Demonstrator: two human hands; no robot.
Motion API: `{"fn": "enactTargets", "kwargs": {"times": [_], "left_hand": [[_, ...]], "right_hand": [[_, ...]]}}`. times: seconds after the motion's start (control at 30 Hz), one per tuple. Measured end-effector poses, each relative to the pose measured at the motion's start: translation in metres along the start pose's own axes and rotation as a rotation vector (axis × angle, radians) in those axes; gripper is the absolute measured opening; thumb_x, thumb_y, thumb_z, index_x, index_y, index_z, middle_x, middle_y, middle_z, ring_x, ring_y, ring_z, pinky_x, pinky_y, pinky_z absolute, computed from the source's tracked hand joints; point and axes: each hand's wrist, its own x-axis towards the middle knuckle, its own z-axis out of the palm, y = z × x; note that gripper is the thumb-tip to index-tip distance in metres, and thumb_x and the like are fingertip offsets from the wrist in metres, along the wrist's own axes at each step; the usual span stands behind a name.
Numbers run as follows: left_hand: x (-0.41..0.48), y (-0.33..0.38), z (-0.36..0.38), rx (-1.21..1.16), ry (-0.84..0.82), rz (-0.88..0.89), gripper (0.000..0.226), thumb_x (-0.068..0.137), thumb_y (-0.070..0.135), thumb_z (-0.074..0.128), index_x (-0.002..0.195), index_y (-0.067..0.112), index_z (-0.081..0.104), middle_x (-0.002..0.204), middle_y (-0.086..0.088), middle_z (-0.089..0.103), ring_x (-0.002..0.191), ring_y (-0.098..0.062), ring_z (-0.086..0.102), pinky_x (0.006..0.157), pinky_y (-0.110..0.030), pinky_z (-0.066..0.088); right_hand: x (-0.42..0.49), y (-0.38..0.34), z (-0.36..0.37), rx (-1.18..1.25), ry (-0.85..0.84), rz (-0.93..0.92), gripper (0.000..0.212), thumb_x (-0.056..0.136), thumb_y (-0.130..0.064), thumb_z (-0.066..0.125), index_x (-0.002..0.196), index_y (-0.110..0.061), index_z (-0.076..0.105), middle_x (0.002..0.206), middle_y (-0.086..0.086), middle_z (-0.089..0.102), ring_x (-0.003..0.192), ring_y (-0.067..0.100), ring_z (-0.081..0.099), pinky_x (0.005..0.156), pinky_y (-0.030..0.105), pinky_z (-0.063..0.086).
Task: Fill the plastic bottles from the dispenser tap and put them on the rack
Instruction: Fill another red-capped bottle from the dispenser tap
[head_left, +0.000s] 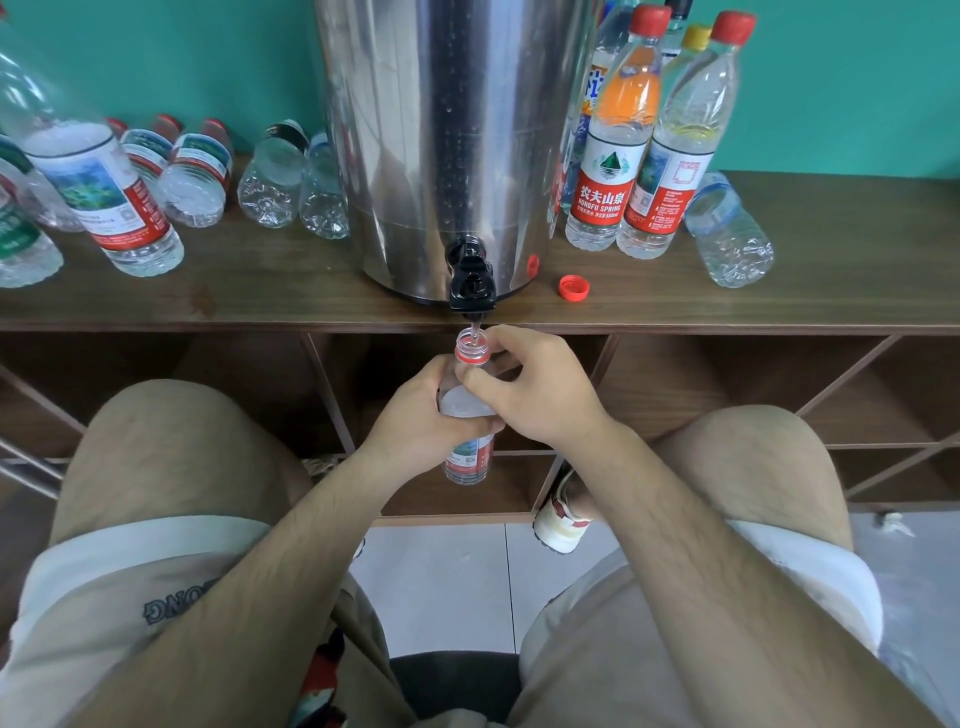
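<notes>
Fig.: bottle (466, 402), uncapped, upright; left grip (415, 421) round body, right grip (540, 384) at neck; mouth just below black tap (470, 283) of steel dispenser (452, 130) on table (779, 306).

One view only, worn on the person's head. It faces forward and steeply down from a seated height, close above the thighs (171, 447). The table (779, 291) front edge runs across mid-frame. The dispenser (447, 130) stands dead ahead and near, its top cropped. Straight lines bow outward, probably from wide-angle distortion.
</notes>
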Motion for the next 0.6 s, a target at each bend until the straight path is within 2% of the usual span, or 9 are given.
{"fn": "enactTargets", "kwargs": {"times": [0.23, 0.6], "left_hand": [[0.0013, -0.0009, -0.0006, 0.016, 0.005, 0.006, 0.074, 0.083, 0.026, 0.086, 0.146, 0.024, 0.048, 0.139, 0.003, 0.062, 0.129, -0.018, 0.059, 0.11, -0.048, 0.051], [0.0035, -0.0043, 0.0011, 0.04, 0.016, 0.017, 0.073, 0.082, 0.027, 0.086, 0.145, 0.026, 0.049, 0.136, 0.005, 0.063, 0.126, -0.017, 0.06, 0.106, -0.04, 0.052]], "right_hand": [[0.0003, -0.0003, 0.0009, -0.002, 0.001, -0.001, 0.022, 0.089, -0.038, 0.071, 0.105, -0.022, 0.077, 0.095, -0.012, 0.075, 0.09, 0.007, 0.069, 0.082, 0.037, 0.059], [0.0005, -0.0001, 0.0004, 0.01, -0.001, 0.003, 0.027, 0.088, -0.04, 0.069, 0.106, -0.022, 0.077, 0.095, -0.011, 0.075, 0.09, 0.007, 0.069, 0.082, 0.038, 0.06]]}}
